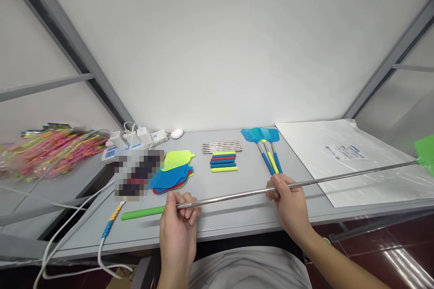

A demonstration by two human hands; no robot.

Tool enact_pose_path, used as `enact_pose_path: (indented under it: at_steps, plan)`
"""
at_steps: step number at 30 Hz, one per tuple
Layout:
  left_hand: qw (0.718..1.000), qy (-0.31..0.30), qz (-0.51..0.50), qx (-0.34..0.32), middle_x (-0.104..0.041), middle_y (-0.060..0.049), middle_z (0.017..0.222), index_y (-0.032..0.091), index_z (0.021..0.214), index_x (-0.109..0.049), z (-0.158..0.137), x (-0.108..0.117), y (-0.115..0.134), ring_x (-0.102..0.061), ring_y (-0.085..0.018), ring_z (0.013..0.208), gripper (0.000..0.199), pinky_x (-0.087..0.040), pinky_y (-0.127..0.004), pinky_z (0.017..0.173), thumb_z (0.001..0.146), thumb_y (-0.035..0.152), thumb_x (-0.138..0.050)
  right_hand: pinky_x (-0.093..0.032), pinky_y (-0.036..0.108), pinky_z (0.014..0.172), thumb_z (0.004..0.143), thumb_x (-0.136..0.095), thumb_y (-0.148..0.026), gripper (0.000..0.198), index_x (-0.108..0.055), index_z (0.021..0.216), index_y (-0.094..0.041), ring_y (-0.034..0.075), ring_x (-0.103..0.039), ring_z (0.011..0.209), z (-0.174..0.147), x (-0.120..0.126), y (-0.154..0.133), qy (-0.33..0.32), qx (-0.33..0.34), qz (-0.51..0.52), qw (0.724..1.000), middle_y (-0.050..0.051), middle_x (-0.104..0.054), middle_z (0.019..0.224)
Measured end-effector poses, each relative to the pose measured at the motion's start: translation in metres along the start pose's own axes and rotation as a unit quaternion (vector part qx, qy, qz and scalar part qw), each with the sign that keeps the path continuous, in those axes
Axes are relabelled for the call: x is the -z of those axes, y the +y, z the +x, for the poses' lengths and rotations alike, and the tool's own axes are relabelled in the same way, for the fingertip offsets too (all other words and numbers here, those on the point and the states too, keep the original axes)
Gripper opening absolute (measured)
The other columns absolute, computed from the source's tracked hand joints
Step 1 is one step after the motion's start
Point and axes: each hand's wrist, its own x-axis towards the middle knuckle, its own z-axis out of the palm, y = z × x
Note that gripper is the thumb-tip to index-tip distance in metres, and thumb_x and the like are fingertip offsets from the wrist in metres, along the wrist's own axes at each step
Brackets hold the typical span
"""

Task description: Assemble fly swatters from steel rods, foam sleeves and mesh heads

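- Swatter: one long fly swatter held level above the surface, running from lower left to upper right across the view. It has three parts: a green handle at the left end, a thin shiny metal rod drawn out long in the middle, and a bright green head at the far right, partly cut off by the frame edge.
- Left hand: fingers closed round the rod just where it meets the green handle; the handle sticks out to the left of the fist.
- Right hand: fingers pinched shut on the rod further along, well apart from the left hand; the rod passes through the fingertips.
- Blue swatters: a small bunch lying on the surface just behind the right hand, blue heads away from the person, handles blue and yellow.
- Sleeves: a stack of short handle sleeves in yellow, red and blue, mid-surface.
- Rods: a row of short metal rods just behind the sleeves.
- Heads: a pile of loose mesh heads, yellow on top of blue and red, behind the left hand.
- Sheet: clear plastic bags lying flat at the right, under the raised rod.
- Power strip: at the back left, with plugs and white cables.
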Motion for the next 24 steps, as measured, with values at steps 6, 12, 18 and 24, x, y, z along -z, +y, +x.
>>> enact_pose_path:
  at_steps: [6, 12, 18, 24]
  plan:
    - [0.997, -0.013, -0.037, 0.06, -0.028, 0.007, 0.051, 0.02, 0.058, -0.029, -0.008, -0.009, -0.012, -0.024, -0.008, 0.043, 0.048, -0.033, -0.023, 0.049, 0.092, 0.048, -0.049, -0.033, 0.029, 0.058, 0.088, -0.061, -0.041, 0.043, -0.041, 0.055, -0.022, 0.013, -0.038, 0.056, 0.0, 0.002, -0.003, -0.004, 0.015, 0.004, 1.0, -0.004, -0.038, 0.054]
    - [0.981, -0.136, 0.006, 0.142, -0.029, 0.006, 0.048, 0.02, 0.058, -0.031, -0.029, -0.037, -0.043, -0.026, -0.009, 0.043, 0.048, -0.023, -0.024, 0.046, 0.095, 0.05, -0.04, -0.028, 0.029, 0.054, 0.091, -0.055, -0.041, 0.046, -0.038, 0.054, -0.021, 0.013, -0.036, 0.055, -0.015, -0.013, -0.008, -0.127, 0.051, -0.078, 0.987, -0.003, -0.038, 0.055]
    - [0.981, -0.146, 0.037, 0.12, -0.029, 0.005, 0.051, 0.02, 0.058, -0.032, -0.036, -0.045, -0.044, -0.025, -0.01, 0.049, 0.048, -0.026, -0.026, 0.052, 0.097, 0.047, -0.038, -0.026, 0.029, 0.054, 0.09, -0.058, -0.037, 0.042, -0.041, 0.055, -0.021, 0.013, -0.033, 0.055, -0.016, -0.011, -0.011, -0.173, 0.069, -0.104, 0.977, -0.003, -0.036, 0.053]
    - [0.991, -0.087, 0.036, 0.09, -0.029, 0.005, 0.048, 0.02, 0.056, -0.032, -0.028, -0.039, -0.035, -0.025, -0.01, 0.049, 0.05, -0.026, -0.026, 0.052, 0.096, 0.049, -0.04, -0.028, 0.029, 0.055, 0.091, -0.055, -0.04, 0.038, -0.048, 0.059, -0.021, 0.014, -0.036, 0.056, -0.012, 0.001, -0.004, -0.197, 0.036, -0.082, 0.976, -0.003, -0.041, 0.055]
